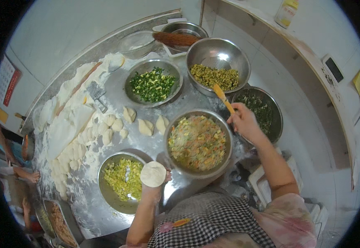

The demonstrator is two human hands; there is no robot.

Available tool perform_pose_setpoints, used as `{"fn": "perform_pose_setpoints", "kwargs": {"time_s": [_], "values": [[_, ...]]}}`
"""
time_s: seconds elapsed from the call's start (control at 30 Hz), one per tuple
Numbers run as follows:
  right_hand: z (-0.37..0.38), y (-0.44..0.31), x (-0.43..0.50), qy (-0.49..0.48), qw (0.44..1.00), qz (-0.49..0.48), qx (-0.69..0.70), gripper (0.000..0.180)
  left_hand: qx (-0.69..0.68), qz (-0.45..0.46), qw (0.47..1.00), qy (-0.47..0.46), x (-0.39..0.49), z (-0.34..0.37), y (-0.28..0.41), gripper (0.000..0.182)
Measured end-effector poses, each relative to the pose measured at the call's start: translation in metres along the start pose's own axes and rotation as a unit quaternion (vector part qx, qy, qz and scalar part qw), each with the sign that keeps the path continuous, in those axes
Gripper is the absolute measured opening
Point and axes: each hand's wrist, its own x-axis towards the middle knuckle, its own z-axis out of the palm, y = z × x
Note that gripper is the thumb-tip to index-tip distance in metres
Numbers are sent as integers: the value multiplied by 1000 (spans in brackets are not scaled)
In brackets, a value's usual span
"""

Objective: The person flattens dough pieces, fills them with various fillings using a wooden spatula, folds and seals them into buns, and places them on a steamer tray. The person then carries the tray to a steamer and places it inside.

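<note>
On my left hand (168,175) lies a flat round dough wrapper (153,174), which hides most of the palm. My right hand (243,120) grips a yellowish wooden spatula (224,98). The spatula's tip is at the near side of a deep steel bowl (218,49) holding chopped olive-green filling (214,76). Between my hands stands a steel bowl of mixed filling (197,142) with orange and yellow bits. Left of my left hand is a bowl of chopped yellow-green vegetable (122,179). Three folded dough pieces (145,127) sit beyond it.
Dough lumps (107,127), a dough scraper (96,96) and a rolling pin (79,86) lie on the floured steel table. A bowl of chopped greens (153,83) and a dark-green filling (256,108) stand farther out. A brush (176,39) rests across a basin. Another person's hand (33,176) is at left.
</note>
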Motion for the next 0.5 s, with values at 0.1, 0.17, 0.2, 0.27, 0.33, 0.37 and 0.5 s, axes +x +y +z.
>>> {"fn": "perform_pose_setpoints", "kwargs": {"time_s": [0.1, 0.17, 0.2, 0.27, 0.33, 0.37, 0.5], "values": [[-48, 24, 53, -9, 991, -76, -108, 27, -105, 1, 994, -28, 11, 41, -4, 36], [-68, 17, 85, -51, 974, -121, -186, 25, -62, 1, 998, -12, 14, 61, -4, 40], [-71, 11, 99, -77, 967, -123, -208, 24, -42, 9, 999, -7, 16, 66, -5, 40], [-66, -2, 124, -127, 951, -131, -251, 23, -30, 18, 999, 10, 17, 74, -5, 40], [-58, 6, 148, -158, 922, -146, -323, 23, -25, 37, 999, 20, 23, 75, -5, 40], [-53, 16, 160, -170, 905, -151, -359, 23, -21, 44, 999, 22, 28, 76, -3, 41], [-52, 59, 182, -12, 917, -158, -367, 20, 36, 60, 997, 22, 44, 81, 10, 36]]}}
